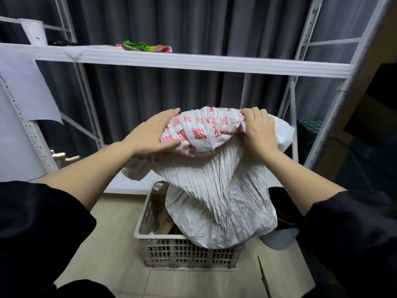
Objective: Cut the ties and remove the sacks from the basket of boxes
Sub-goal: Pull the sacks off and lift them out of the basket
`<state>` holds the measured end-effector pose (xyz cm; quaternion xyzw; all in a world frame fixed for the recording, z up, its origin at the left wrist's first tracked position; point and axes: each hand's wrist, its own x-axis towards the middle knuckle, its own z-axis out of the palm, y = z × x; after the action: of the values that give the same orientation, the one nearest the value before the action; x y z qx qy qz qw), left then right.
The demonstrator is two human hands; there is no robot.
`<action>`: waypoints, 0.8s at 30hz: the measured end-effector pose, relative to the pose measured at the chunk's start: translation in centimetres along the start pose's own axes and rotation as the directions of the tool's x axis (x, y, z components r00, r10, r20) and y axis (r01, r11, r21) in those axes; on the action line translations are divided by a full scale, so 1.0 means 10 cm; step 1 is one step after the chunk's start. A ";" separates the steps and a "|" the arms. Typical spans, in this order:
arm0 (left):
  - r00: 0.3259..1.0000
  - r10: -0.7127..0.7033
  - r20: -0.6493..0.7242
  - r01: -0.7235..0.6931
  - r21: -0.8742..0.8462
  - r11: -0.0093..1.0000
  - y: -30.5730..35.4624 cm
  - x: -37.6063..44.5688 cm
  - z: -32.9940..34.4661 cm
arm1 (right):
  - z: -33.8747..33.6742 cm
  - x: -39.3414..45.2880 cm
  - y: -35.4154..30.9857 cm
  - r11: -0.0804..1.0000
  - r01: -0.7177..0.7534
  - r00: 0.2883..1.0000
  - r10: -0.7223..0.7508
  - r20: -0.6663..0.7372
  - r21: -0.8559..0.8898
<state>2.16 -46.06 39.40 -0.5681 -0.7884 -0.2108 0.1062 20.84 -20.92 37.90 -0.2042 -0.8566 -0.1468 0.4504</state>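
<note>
Behind everything hangs a dark grey curtain [150,87], and in front of it stands a white metal shelving rack [193,62] with one long shelf running across the view. On that shelf sits a white cup-like container [34,32] at the far left and some crumpled green and red wrapper [144,47] near the middle.

Down on the pale tiled floor [111,250] is the grey slotted plastic basket [189,252]. You can see a few cardboard boxes [160,203] poking up along its left side, the rest is covered.

The big white woven sack [219,190] is lifted up over the basket, its lower end drooping into the right half of it and over the front rim. The top part is bunched up and has red printed characters on it.

Left hand [150,134] is mostly flat, fingers fairly straight, thumb underneath, so it's sort of cupping the left end of the bunched printed part. Right hand [260,131] has its fingers curled over and is gripping a wad of the sack at the right end. Both forearms are bare with black sleeves [32,229] pushed up.

A thin dark stick-like thing [263,276] lies on the floor just right of the basket, can't tell what it is.
</note>
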 end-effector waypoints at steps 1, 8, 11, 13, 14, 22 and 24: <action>1.000 -0.011 0.019 0.012 -0.058 0.998 0.03 0.05 0.02 | 0.01 -0.03 0.00 1.000 -0.003 1.000 0.004 -0.006 0.027; 0.884 -0.398 0.247 0.390 0.082 0.917 0.11 0.16 0.43 | -0.06 -0.20 -0.04 0.913 0.108 0.969 -0.185 0.162 0.394; 0.915 -0.401 -0.038 0.398 0.235 0.887 0.05 0.11 0.56 | -0.15 -0.16 0.07 0.881 0.255 0.850 -0.400 0.342 0.398; 0.941 -0.315 -0.124 0.338 0.317 0.886 0.03 0.10 0.61 | -0.20 -0.10 0.09 0.909 0.224 0.808 -0.375 0.455 0.351; 0.952 -0.273 -0.139 0.304 0.343 0.889 0.03 0.10 0.63 | -0.18 -0.08 0.10 0.927 0.215 0.805 -0.346 0.481 0.307; 0.970 0.219 -0.103 -0.112 0.612 0.783 0.05 -0.01 0.75 | 0.28 -0.36 0.16 0.997 -0.053 0.550 -0.015 0.835 0.053; 0.975 0.219 -0.034 -0.153 0.612 0.776 0.01 -0.01 0.76 | 0.41 -0.51 0.10 0.995 -0.095 0.521 0.025 0.853 0.029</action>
<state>2.85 -42.65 32.66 -0.5674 -0.7476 0.0350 0.3435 21.00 -19.33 31.51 -0.2630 -0.9645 0.0179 -0.0136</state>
